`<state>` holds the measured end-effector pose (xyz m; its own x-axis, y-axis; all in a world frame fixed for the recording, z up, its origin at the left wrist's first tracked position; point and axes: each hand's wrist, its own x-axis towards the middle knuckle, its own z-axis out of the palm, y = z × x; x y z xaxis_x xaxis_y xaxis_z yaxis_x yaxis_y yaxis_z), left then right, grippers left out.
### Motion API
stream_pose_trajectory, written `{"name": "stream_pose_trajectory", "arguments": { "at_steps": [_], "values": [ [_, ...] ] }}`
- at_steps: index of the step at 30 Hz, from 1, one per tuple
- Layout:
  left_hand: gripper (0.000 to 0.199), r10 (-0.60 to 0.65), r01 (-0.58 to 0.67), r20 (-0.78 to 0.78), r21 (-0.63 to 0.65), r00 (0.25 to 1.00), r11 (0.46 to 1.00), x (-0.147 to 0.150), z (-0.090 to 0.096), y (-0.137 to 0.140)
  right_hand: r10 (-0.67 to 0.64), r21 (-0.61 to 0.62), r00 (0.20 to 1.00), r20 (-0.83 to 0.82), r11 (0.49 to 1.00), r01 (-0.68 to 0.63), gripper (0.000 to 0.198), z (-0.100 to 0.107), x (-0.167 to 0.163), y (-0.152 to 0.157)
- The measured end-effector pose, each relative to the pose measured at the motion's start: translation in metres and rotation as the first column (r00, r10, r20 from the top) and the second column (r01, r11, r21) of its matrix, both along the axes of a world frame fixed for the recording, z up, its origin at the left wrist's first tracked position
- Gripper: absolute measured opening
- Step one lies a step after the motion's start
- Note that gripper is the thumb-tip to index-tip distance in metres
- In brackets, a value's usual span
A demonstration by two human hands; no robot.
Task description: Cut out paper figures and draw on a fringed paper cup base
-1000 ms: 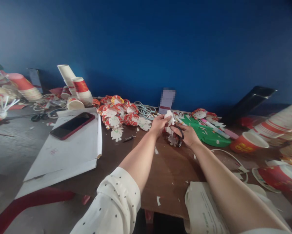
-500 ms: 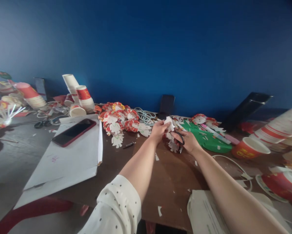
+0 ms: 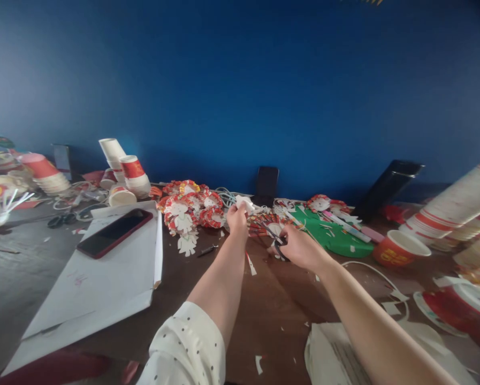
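Head view: pinched white paper piece (image 3: 244, 202) between thumb and fingers of left hand (image 3: 237, 221), grip closed, in front of coiled pale cord (image 3: 226, 197). Gripped scissors (image 3: 279, 244) in right hand (image 3: 299, 248), with fingers curled round dark handles and blades aimed forward and leftward, apart from the paper piece. Could not tell blade opening; too small and blurred. Saw red-trimmed paper cutouts (image 3: 182, 216) heaped left of left hand, with dark slim tool (image 3: 206, 251) lying near the heap. Marked dark phone (image 3: 267, 182), propped upright near blue wall (image 3: 240, 96), beyond both hands. Found green sheet (image 3: 328, 238) right of right hand, littered with scraps, near red paper cup (image 3: 394, 254). Logged red-edged phone (image 3: 115, 232) lying on flat white carton (image 3: 99, 289), far left, in front of cup stacks (image 3: 134, 174). Spotted white scraps (image 3: 259, 364) scattered on brown tabletop (image 3: 272, 310), plus folded pale paper (image 3: 322, 350) near bottom edge.
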<state>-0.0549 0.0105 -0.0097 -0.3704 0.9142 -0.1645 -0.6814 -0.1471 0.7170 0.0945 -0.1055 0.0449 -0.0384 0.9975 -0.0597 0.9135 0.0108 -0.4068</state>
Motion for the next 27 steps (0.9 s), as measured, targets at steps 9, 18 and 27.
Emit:
{"name": "stream_pose_trajectory", "arguments": {
  "at_steps": [9,18,27],
  "values": [
    [0.023,0.139,-0.145,-0.102,-0.048,0.985,0.988,-0.004,-0.006,-0.003,0.049,-0.082,0.987,0.152,0.996,-0.037,0.025,0.014,-0.011,-0.019],
    [0.02,0.075,-0.08,-0.13,-0.037,0.989,0.996,-0.001,-0.001,-0.012,0.213,-0.101,0.831,0.513,0.977,-0.188,0.025,0.012,-0.043,-0.034],
    [0.022,0.051,-0.054,-0.184,-0.013,0.982,0.998,0.003,-0.01,-0.011,0.613,-0.337,0.723,0.318,0.786,-0.518,0.014,0.037,-0.016,-0.02]
  ]
}}
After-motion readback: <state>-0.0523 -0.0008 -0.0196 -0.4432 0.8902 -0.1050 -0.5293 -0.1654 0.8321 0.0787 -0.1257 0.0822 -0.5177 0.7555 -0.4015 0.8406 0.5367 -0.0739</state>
